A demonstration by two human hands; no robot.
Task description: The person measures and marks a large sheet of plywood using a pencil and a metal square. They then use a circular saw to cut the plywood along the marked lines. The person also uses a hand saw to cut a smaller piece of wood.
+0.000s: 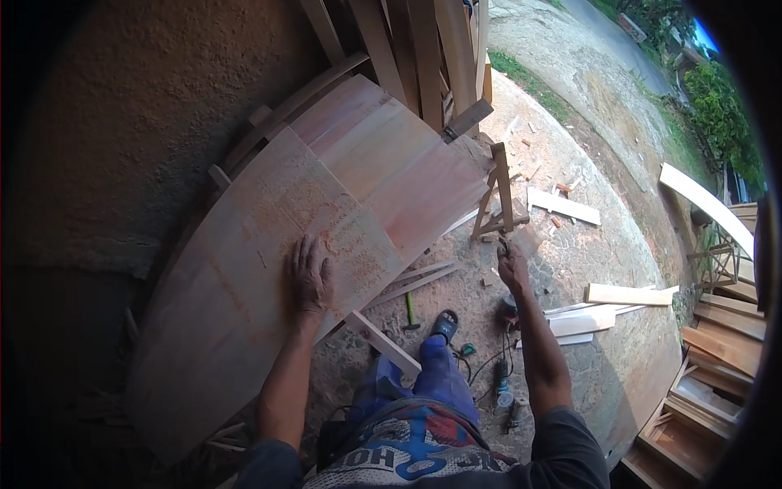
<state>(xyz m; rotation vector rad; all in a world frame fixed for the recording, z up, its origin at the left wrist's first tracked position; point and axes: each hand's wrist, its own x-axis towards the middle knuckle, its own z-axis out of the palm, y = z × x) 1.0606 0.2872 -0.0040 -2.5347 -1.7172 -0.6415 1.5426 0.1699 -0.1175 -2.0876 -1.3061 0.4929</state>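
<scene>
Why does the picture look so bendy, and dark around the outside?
In the head view, the fisheye lens bends straight edges, so the big wooden sheet looks bowed, and blackens the rim; also in the head view, the wall sits in shade while the concrete ground shines in sunlight.

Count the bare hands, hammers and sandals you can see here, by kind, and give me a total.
Bare hands: 2 (left hand on the wooden panel, right hand away from it)
Green-handled hammer: 1
Dark slide sandal: 1
Total: 4
</scene>
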